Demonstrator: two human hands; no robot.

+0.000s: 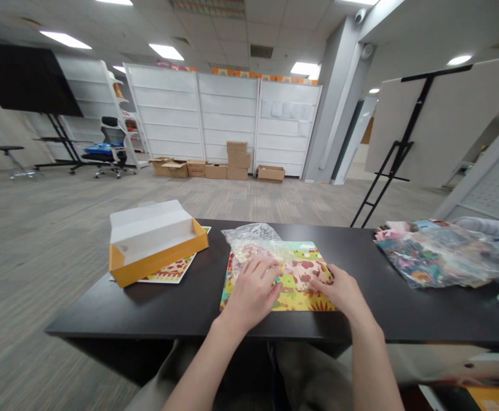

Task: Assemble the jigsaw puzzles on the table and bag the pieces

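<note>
A colourful picture board (292, 302) with a farm-like scene lies flat on the black table in front of me. On its right half is a pink and brown spotted animal picture (306, 273). Crumpled clear plastic (256, 235) covers the board's upper left. My left hand (256, 285) rests over the board's left half at the plastic, fingers bent and slightly apart; whether it grips the plastic is hidden. My right hand (337, 288) touches the board's right side, thumb and fingers apart at the spotted picture's edge.
An open yellow and white box (159, 260) stands at the table's left, on top of a printed sheet (183, 273). Plastic bags with colourful contents (429, 257) lie on the right of the black table (147, 311). Cardboard boxes (237, 160) stand by the far shelves.
</note>
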